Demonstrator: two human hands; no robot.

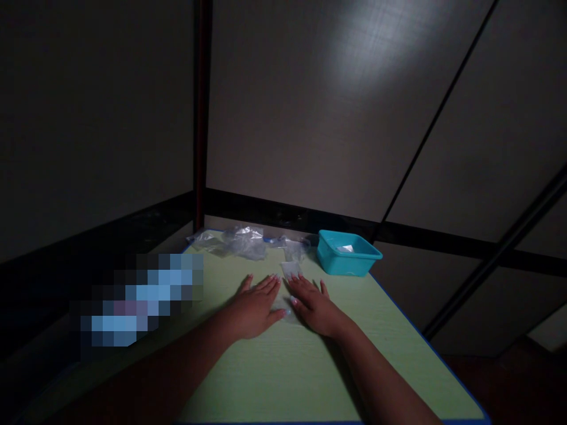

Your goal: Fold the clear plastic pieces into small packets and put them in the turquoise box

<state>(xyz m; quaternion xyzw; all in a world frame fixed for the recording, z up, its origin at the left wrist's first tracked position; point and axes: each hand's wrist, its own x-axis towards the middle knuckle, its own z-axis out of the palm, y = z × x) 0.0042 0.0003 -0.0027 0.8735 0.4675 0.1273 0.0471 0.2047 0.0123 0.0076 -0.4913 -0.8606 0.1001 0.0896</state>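
The left hand and right hand lay palm down, fingers extended, just apart, over a clear plastic sheet on the green counter. Beyond lay crumpled plastic; beside it, a turquoise basket held a white piece, any lettering too small to tell.

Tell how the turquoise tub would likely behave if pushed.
The turquoise tub would probably keep its shape, since its walls stand straight. It seems unlikely to roll, sitting upright on the table. It may slide easily, as only a small pale item shows inside.
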